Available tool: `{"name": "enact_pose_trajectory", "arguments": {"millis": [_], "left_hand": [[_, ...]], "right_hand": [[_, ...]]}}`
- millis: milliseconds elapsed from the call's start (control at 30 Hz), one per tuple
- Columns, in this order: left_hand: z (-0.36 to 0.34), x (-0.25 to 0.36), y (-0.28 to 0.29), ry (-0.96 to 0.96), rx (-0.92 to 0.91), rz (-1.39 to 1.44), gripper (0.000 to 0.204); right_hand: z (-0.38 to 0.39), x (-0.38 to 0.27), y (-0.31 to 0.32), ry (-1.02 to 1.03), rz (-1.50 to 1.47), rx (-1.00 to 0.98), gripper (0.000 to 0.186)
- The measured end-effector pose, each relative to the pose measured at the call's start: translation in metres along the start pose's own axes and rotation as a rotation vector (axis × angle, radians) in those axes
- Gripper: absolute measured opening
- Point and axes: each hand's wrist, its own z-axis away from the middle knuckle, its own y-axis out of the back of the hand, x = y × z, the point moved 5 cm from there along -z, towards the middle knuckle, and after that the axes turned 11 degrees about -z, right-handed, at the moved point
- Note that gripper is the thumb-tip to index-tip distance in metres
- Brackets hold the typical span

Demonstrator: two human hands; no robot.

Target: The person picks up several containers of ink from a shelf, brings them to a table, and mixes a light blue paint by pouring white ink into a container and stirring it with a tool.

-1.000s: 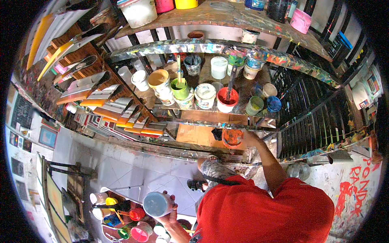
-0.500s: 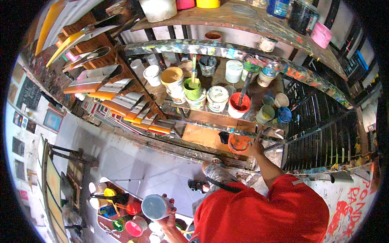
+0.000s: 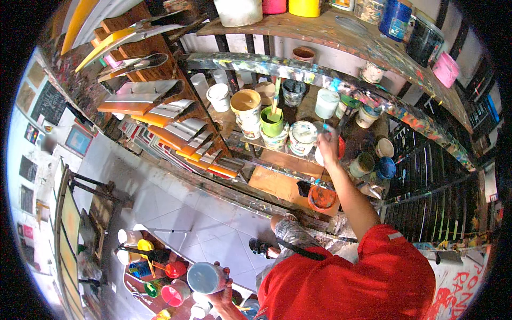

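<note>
My left hand (image 3: pixel 225 288) is wrapped around the side of a round plastic tub (image 3: pixel 205 277) with a grey-blue top, held low over the cluttered table. My right arm stretches out to the paint shelf. My right hand (image 3: pixel 329 146) is there with fingers apart, beside a paint-smeared white tub with a lid (image 3: pixel 303 136). It hides most of a red paint bucket (image 3: pixel 341 146) behind it. I see nothing held in it, though the fingertips are small and partly blurred. To the left stands a green paint cup (image 3: pixel 272 124) with a brush (image 3: pixel 276 95) upright in it.
An orange-stained bucket (image 3: pixel 322 198) sits below the shelf. A paint-splattered rail (image 3: pixel 256 60) crosses over the shelf tubs. Wood-handled squeegees (image 3: pixel 141 98) hang on the left rack. Several paint cups, including a pink one (image 3: pixel 175 293), stand on the table. A blue cup (image 3: pixel 385 167) is right.
My right hand has moved up from beside the orange-stained bucket to the red bucket and lidded tub on the shelf. My left hand still holds the grey-blue tub. The view has shifted slightly.
</note>
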Motion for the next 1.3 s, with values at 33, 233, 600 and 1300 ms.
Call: {"name": "enact_pose_trajectory", "arguments": {"millis": [33, 233, 600, 1300], "left_hand": [[0.001, 0.000, 0.002, -0.016, 0.018, -0.003, 0.059], [0.002, -0.009, 0.005, -0.054, 0.112, 0.072, 0.065], [0.010, -0.015, -0.015, -0.099, 0.438, -0.106, 0.070], [-0.003, -0.005, -0.045, -0.101, 0.628, -0.506, 0.071]], "right_hand": [[-0.014, -0.003, -0.014, -0.041, -0.141, 0.062, 0.034], [-0.135, 0.047, -0.046, -0.505, -0.325, 0.164, 0.025], [-0.306, 0.109, -0.051, -0.126, -0.402, 0.148, 0.026], [-0.252, 0.183, -0.008, -0.072, -0.433, 0.258, 0.027]]}}
